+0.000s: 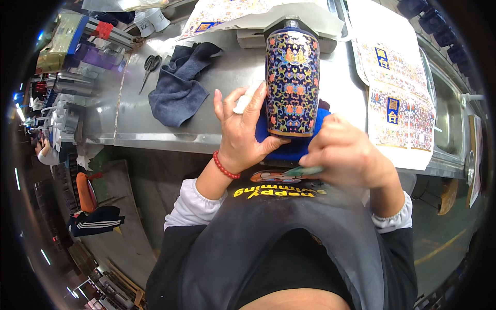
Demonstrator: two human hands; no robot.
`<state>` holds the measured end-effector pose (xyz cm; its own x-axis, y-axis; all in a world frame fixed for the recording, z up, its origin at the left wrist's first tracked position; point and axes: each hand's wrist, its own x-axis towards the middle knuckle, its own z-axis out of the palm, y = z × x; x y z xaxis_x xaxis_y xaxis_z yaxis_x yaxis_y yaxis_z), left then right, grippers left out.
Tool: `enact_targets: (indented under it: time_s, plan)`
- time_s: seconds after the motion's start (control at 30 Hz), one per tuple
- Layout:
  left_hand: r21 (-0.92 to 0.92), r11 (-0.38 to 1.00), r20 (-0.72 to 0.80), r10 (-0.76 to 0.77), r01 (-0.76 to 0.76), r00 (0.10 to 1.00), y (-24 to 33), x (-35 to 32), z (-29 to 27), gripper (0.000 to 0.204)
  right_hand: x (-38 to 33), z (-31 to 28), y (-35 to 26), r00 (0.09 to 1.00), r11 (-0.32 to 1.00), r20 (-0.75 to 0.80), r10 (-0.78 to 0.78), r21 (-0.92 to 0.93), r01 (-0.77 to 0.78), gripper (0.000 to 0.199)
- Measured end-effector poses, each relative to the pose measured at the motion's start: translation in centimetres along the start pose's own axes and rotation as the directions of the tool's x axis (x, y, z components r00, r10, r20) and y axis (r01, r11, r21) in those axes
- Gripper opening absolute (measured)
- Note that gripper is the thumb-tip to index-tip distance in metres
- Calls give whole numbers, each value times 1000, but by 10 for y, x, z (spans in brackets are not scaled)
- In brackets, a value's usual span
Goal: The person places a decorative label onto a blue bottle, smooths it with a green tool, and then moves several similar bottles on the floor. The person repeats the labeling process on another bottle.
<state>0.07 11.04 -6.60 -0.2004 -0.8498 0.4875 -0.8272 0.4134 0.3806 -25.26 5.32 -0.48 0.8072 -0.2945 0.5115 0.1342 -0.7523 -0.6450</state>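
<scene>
Two hands (pixel 240 129) (pixel 354 152), one patterned bottle (pixel 293 82), one grey cloth (pixel 178 95), one pair of scissors (pixel 148 70), one red bracelet (pixel 220 168)

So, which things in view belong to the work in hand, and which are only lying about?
Likely used:
patterned bottle and white wad, left hand
green tool, right hand
blue item beneath bottle
patterned sheets

Apparently lying about:
scissors
dark cloth
striped black garment

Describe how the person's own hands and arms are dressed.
Both hands are ungloved. The left hand has a red round-beaded bracelet at its wrist; none shows on the right hand, which is blurred. Both forearms wear white fabric cuffs, gathered at the wrist end, below black fabric sleeves.
</scene>
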Motion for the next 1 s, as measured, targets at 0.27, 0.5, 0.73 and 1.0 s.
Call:
enact_targets:
  time_s: [0.27,0.5,0.73,1.0]
  plan:
    - [46,997,20,63,-64,998,2,9,-11,102,-19,8,-4,996,995,-66,64,-72,-68,40]
    - [50,968,-133,252,-248,958,19,-10,-9,35,-36,14,-2,807,921,-505,306,-57,-384,22]
    - [153,915,-252,401,-373,881,12,-12,-3,29,-35,21,-5,795,912,-499,346,-19,-409,23]
    - [119,962,-233,268,-246,935,29,-14,-4,30,-30,24,-4,788,915,-513,340,-13,-403,22]
